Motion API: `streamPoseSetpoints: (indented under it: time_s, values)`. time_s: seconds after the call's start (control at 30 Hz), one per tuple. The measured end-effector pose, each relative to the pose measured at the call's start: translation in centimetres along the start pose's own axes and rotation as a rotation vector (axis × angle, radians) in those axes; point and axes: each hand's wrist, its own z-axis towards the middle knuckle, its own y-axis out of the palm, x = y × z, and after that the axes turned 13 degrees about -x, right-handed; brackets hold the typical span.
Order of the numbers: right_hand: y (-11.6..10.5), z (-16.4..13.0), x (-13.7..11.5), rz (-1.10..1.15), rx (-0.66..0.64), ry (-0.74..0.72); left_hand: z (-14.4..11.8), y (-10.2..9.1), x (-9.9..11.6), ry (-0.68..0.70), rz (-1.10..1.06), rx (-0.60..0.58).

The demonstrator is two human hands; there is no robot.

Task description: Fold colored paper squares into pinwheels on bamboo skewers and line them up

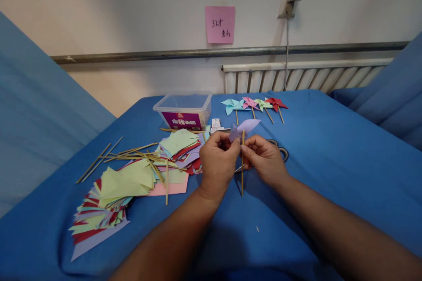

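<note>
Lilac folded-paper pinwheel (243, 128) on a thin wooden stick (242, 171) sits between both hands, held up over the middle of the blue cloth-covered table (329, 175), though the largest thing in view is that table itself. On its left part lie two heaps of cut coloured paper squares (115, 193), green, red, pink and lilac, with loose wooden skewers (132, 153) scattered over and beside them. Behind the heaps stands a clear plastic tub (183, 109) with a purple label. Just right of the tub, four finished paper pinwheels (253, 105) in turquoise, pink, green and red lie in a row near the far edge. A pink paper note (220, 24) hangs on the wall above. The left hand (218, 162) is curled, its fingertips pinching the lilac paper at the top of the stick. The right hand (265, 160) pinches the stick's shaft just below the paper, holding it upright. Partly hidden behind the right hand lie scissors (281, 151) on the cloth.
</note>
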Motion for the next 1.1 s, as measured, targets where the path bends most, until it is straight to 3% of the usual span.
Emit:
streamPoseSetpoints:
  time_s: [0.4,0.67,0.83,1.1]
  values:
    - [0.3,0.2,0.0,-0.013,-0.008,-0.008,0.3,0.0,-0.6,0.023,-0.077,0.002]
    - [0.8,0.5,-0.2,-0.059,0.012,-0.012,0.5,-0.4,0.2,0.048,-0.02,0.028]
    - [0.8,0.7,-0.1,-0.092,0.006,-0.03,0.5,-0.4,0.4,0.041,-0.1,0.043]
    - [0.3,0.8,0.5,-0.245,0.015,-0.11,0.9,-0.5,-0.2,-0.026,-0.291,-0.092]
